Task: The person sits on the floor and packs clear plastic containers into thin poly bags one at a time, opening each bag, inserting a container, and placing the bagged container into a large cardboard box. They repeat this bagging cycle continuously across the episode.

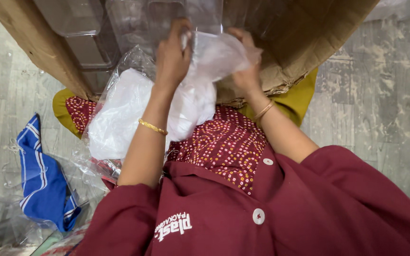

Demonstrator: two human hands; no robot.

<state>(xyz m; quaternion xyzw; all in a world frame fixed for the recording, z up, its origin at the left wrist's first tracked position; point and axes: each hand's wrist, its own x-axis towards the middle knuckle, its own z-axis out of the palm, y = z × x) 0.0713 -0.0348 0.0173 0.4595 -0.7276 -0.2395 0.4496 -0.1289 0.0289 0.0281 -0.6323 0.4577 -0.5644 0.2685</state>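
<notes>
Two hands meet at the top of my view, both closed on the same thing: a bunched sheet of thin white plastic film (pixel 214 57). My left hand (pixel 172 54) pinches its left part with the fingers curled over the top, and my right hand (pixel 244 59) grips the right part from behind, so the film is stretched between them, its long axis running roughly left to right. Neither hand is nearer; each already has hold of it.

Just below the left hand, touching the forearm, lies a larger white bag (pixel 129 111), soft and crumpled, resting on my lap over the red dotted cloth (pixel 226 144). It slopes from the hands down towards the lower left, and the held film seems to run into it, though I cannot tell whether they are one piece.

Behind the hands an open cardboard box (pixel 285 52) leans towards me, with clear plastic trays (pixel 84 28) stacked inside at its left end.

Loose clear wrapping (pixel 84 166) lies on the grey, scuffed plank floor (pixel 380 104) at my left, and a blue cloth with white stripes (pixel 41 175) sits beside it, well apart from both hands. A gold bangle (pixel 153 127) circles the left wrist.
</notes>
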